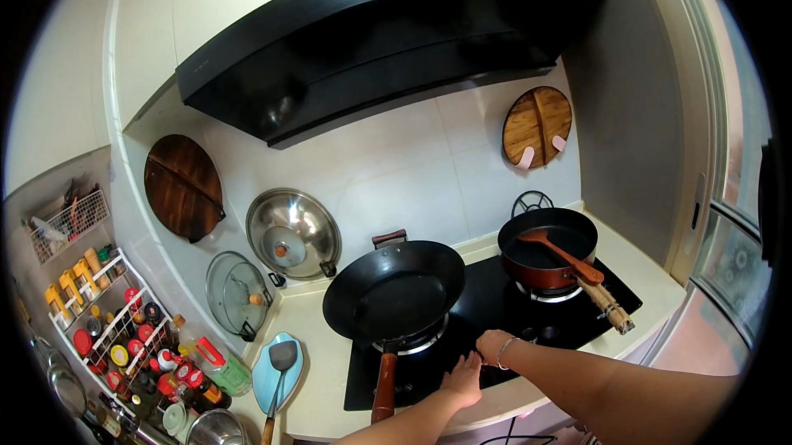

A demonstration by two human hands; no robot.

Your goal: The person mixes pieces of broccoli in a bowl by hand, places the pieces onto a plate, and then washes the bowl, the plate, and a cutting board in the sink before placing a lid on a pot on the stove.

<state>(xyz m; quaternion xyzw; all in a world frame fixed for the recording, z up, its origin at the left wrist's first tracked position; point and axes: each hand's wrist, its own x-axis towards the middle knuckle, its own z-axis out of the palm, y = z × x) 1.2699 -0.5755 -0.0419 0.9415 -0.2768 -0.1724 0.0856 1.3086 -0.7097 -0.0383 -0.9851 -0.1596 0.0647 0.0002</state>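
My right hand [494,346], with a bracelet at the wrist, is at the front middle of the black glass gas cooktop [479,296]. Its fingers are curled down, and what lies under them is hidden. Just left of it, my left hand [463,380] rests near the cooktop's front edge, fingertips close to the right hand. Dark control knobs [547,335] show right of my hands. A black wok [399,296] with a wooden handle [385,386] sits on the left burner. On the right burner stands a red frying pan [538,278] holding a wooden spatula [557,253].
A blue dish [291,377] with a metal-bladed turner [283,355] lies left of the cooktop. Farther left are a spice rack [133,333] and an oil bottle [219,361]. Lids [294,228] hang on the wall. A black range hood [371,55] overhangs the cooktop.
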